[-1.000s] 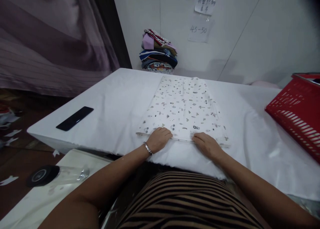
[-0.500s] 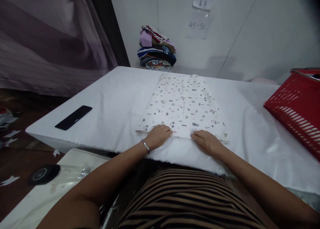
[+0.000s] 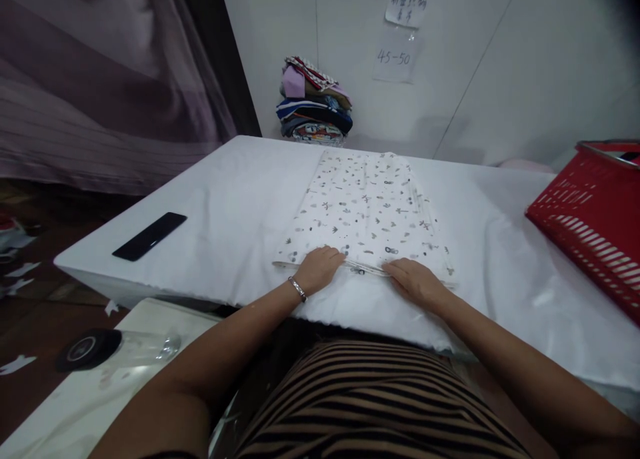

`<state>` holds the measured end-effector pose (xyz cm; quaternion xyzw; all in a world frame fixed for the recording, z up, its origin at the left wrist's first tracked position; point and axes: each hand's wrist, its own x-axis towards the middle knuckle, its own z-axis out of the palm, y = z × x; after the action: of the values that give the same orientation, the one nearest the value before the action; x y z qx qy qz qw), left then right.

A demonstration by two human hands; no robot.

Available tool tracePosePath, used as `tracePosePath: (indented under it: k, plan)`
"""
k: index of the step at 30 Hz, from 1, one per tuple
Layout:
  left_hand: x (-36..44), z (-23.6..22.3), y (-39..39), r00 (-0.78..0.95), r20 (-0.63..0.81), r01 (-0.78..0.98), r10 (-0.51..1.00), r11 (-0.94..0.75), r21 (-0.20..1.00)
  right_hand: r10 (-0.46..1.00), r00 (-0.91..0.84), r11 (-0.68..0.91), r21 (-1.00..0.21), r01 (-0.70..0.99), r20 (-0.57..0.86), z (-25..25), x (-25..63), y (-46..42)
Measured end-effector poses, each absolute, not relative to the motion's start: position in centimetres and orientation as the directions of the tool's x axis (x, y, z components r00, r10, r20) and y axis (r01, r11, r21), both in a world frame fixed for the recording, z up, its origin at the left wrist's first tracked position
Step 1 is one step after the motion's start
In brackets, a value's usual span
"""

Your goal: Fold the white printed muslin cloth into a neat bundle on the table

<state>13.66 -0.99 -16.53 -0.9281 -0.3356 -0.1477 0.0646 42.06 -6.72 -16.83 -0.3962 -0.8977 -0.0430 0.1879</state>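
Note:
A folded white cloth (image 3: 365,209) with small printed plants and figures lies on the white-covered table (image 3: 240,199). Both hands are at its near edge. My left hand (image 3: 320,270), with a silver bracelet at the wrist, is closed on that edge left of its middle. My right hand (image 3: 413,280) grips the same edge further right, fingers on top and thumb hidden. Between them the edge is a little raised, and several thin layers show with some print beneath.
A black phone-like slab (image 3: 150,236) lies on the table's left. A red plastic basket (image 3: 590,219) stands at the right. Folded fabrics (image 3: 315,102) are stacked by the back wall. A clear bottle with a black base (image 3: 120,347) lies on a lower surface at left.
The cloth's near edge between my hands has lifted slightly, and its layers now show. My left hand has shifted a little away from me; my right hand is almost in place.

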Motion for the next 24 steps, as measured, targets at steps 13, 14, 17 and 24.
tracePosePath:
  k: [13,14,17,24]
  plan:
    - [13.4,-15.6,-1.1,0.763,0.365,0.600,0.533,-0.794,-0.094,0.824,-0.514,0.559,-0.197,0.805,0.238,-14.7,41.4,-6.1]
    - [13.5,-15.3,-0.7,0.755,0.387,0.606,0.530,-0.789,-0.102,0.853,-0.473,0.517,-0.220,0.828,0.222,-14.2,41.5,-5.7]
    - [14.0,-14.0,0.6,0.715,0.472,0.641,0.516,-0.754,-0.147,0.877,-0.393,0.448,-0.173,0.877,0.275,-12.9,41.8,-4.5]
    - [13.8,-15.4,0.2,0.835,0.400,0.501,0.378,-0.823,-0.267,0.735,-0.611,0.634,0.020,0.773,0.293,-15.8,42.0,-5.6]
